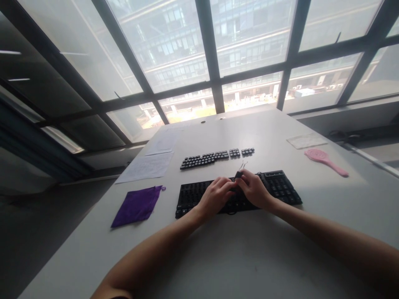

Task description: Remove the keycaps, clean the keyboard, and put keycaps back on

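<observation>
Right hand (254,189): pinching a dark tool (239,175), its wires (241,166) pointing up.
Left hand (215,194): curling beside it, grip unclear.
Keyboard (238,203): lying on the table (264,245) beneath both hands.
Keys (280,192): possibly getting scratched if that pinch is slipping.

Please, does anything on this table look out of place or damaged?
Yes: many keycaps sit off the keyboard, lined up on the table beyond it. That looks odd because keycaps normally sit on a keyboard, though the neat rows suggest no spill.

Likely an office: white desk (237,253), papers (146,168), keyboard (284,190), and large windows (211,54) facing a building (252,37).
</observation>
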Demonstrator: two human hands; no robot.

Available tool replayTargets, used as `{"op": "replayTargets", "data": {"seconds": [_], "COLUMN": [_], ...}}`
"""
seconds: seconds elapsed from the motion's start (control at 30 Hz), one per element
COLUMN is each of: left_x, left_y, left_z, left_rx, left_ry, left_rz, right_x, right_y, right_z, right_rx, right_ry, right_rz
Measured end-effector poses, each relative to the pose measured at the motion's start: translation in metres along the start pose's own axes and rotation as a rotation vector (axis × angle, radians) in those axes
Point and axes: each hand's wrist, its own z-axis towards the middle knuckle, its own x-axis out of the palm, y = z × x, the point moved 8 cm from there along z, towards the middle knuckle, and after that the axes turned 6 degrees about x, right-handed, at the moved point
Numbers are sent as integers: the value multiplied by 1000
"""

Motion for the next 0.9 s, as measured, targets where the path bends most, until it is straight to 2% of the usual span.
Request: {"op": "replayTargets", "data": {"seconds": [0.1, 0.2, 0.3, 0.4, 0.47, 0.53, 0.67, 0.9], "left_x": [-7, -23, -33, -33, -27, -19, -8, -14], "left_y": [-5, 9, 48, 100, 125, 140, 146, 138], "left_z": [4, 11, 22, 33, 41, 47, 50, 42], "left_rx": [6, -74, -214, -384, -410, -405, -379, -311], "left_ry": [-35, -112, -118, -38, 11, 49, 88, 102], "left_rz": [12, -62, -86, 25, 60, 83, 140, 244], "right_x": [-2, -4, -4, 0, 1, 0, 0, 3], "right_y": [-4, -9, -14, -16, -16, -15, -14, -17], "right_z": [3, 6, 9, 10, 10, 9, 9, 10], "right_rx": [68, 101, 108, 93, 87, 88, 98, 100], "right_ry": [-19, -43, -54, -24, -11, -12, 0, 23], "right_rz": [93, 191, 252, 257, 253, 254, 240, 250]}}
